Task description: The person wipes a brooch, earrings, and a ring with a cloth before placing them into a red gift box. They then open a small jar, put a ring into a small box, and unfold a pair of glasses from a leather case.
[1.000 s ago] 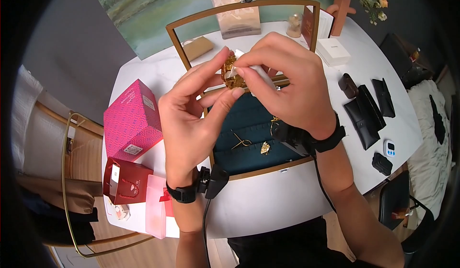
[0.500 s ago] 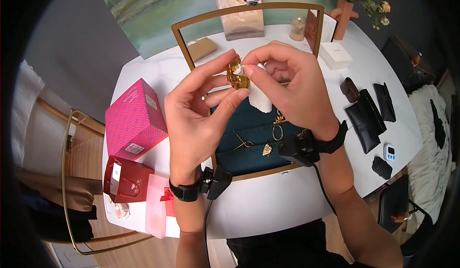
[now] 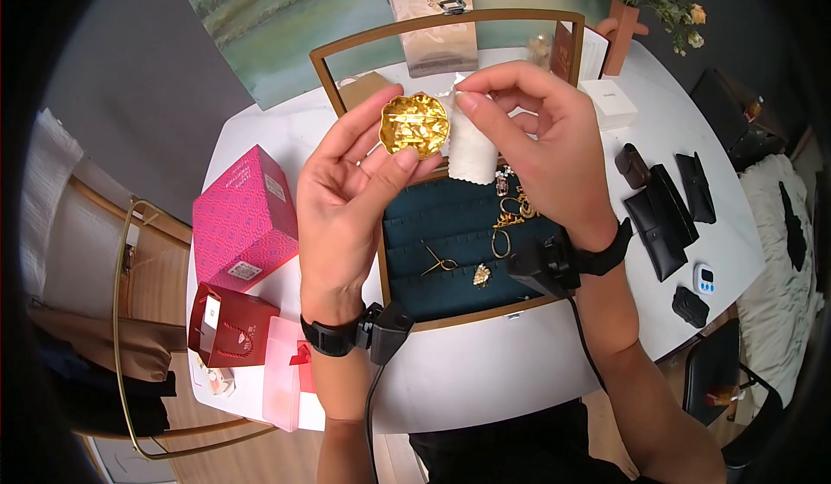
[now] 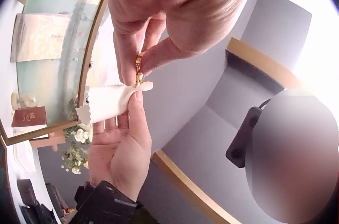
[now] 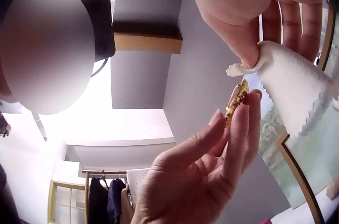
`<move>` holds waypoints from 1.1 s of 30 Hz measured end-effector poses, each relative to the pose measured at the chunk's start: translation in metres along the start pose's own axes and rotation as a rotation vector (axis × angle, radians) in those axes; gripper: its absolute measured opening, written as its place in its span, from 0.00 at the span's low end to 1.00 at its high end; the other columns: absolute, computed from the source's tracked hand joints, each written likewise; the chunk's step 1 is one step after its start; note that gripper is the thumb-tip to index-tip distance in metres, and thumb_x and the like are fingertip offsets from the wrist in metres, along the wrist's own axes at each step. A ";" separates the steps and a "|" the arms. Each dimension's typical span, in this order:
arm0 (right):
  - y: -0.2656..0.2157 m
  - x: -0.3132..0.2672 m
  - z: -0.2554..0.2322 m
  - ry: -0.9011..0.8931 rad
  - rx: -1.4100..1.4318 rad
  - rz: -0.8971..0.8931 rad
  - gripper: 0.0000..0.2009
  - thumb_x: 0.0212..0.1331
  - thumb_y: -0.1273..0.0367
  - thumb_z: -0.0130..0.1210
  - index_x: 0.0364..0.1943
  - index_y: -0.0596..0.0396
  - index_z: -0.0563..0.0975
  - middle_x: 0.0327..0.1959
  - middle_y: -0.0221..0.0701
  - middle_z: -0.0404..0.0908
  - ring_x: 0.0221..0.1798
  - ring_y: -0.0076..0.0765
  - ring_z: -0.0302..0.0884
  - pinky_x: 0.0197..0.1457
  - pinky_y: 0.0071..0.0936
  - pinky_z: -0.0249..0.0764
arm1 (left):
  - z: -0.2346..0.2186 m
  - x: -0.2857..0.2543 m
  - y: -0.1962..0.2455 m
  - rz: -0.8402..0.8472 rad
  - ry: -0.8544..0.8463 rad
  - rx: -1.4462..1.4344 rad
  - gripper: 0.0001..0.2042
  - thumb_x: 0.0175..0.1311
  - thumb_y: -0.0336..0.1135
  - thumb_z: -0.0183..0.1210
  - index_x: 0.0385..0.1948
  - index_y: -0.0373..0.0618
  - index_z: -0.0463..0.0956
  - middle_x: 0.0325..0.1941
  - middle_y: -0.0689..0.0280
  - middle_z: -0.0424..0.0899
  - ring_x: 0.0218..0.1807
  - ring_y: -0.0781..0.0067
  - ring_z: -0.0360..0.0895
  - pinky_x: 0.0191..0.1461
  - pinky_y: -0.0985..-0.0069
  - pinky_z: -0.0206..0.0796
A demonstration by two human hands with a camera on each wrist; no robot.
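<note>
A round gold brooch (image 3: 415, 126) with a pin bar across its back is held by its edges between the thumb and fingers of my left hand (image 3: 351, 185). Just right of it, my right hand (image 3: 545, 142) pinches a white cloth (image 3: 473, 149) with a scalloped edge, which hangs down from the thumb and fingertips. In the left wrist view the brooch (image 4: 139, 66) appears edge-on above the cloth (image 4: 108, 102). The right wrist view shows the brooch (image 5: 237, 99) close below the pinched corner of the cloth (image 5: 291, 83).
Below the hands lies an open jewelry case (image 3: 450, 321) with a dark green lining, holding several gold pieces. A pink patterned box (image 3: 242, 216) and a red bag (image 3: 229, 328) stand left. Black pouches (image 3: 658, 224) and a white box (image 3: 609, 103) are right; flowers stand behind.
The brooch has turned so its back faces the head camera. My right hand and the cloth have drawn away from it to the right, and the cloth hangs lower.
</note>
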State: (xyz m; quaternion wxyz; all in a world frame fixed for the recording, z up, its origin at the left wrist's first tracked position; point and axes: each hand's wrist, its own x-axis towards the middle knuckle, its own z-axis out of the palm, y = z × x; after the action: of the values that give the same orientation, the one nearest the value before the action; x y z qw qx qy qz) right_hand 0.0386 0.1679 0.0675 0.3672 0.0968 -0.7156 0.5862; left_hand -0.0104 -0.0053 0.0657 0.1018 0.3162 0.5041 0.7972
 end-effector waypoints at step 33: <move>0.004 0.001 0.001 -0.067 0.319 0.202 0.08 0.62 0.74 0.59 0.41 0.64 0.79 0.34 0.31 0.85 0.35 0.18 0.82 0.36 0.13 0.74 | -0.012 0.002 -0.008 0.007 0.009 0.067 0.22 0.61 0.21 0.62 0.59 0.31 0.72 0.54 0.51 0.81 0.55 0.65 0.80 0.59 0.69 0.76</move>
State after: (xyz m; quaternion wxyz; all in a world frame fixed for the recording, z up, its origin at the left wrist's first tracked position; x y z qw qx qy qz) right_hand 0.0353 0.1688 0.0654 0.2624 0.1011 -0.6316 0.7225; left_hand -0.0201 -0.0094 0.0556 0.0862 0.3174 0.5298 0.7817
